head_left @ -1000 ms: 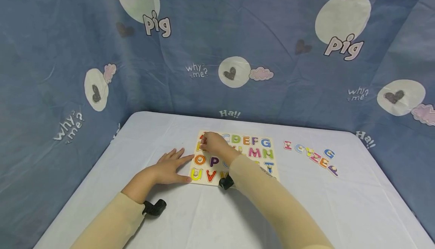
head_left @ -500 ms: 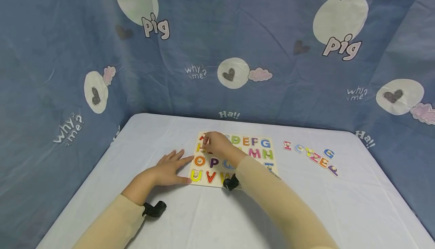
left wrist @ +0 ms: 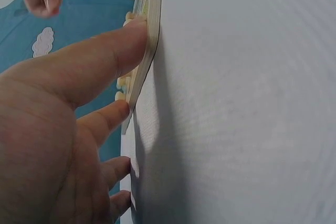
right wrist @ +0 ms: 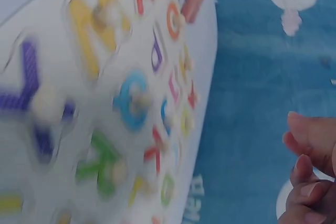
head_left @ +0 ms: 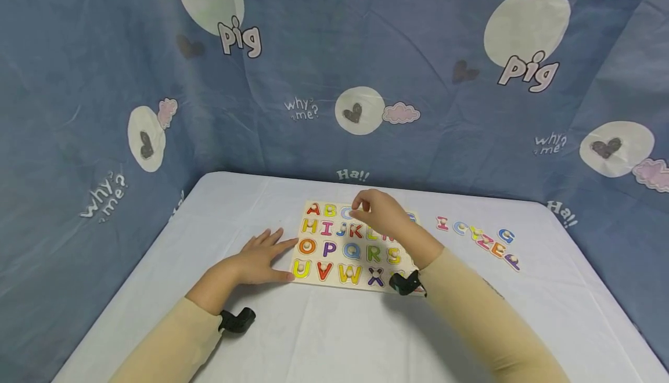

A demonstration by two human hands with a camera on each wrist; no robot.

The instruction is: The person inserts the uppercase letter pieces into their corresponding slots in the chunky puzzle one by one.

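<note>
A wooden alphabet puzzle board (head_left: 313, 260) with rows of coloured, knobbed letters lies on the white-covered table. The left hand (head_left: 258, 260) lies spread at its left side, with the thumb and forefinger touching the board's edge; the left wrist view shows the thumb (left wrist: 113, 59) against that edge. Above the board's upper middle is the right hand (head_left: 384, 215), its fingers loosely bent. In the right wrist view nothing shows between those fingers (right wrist: 310, 137). The right hand and forearm hide part of the board's right side. An H piece (head_left: 309, 226) is in the second row.
Right of the board lie several loose letters, among them a pink I (head_left: 442, 223), a pale blue C (head_left: 460, 228), an orange E (head_left: 498, 250), a purple P (head_left: 512, 262) and a blue G (head_left: 506, 236). A blue patterned cloth (head_left: 292, 151) hangs behind the table.
The right hand has left the H at the board's left side and moved right over the board, uncovering A, B, H and I. The left hand has stayed in place.
</note>
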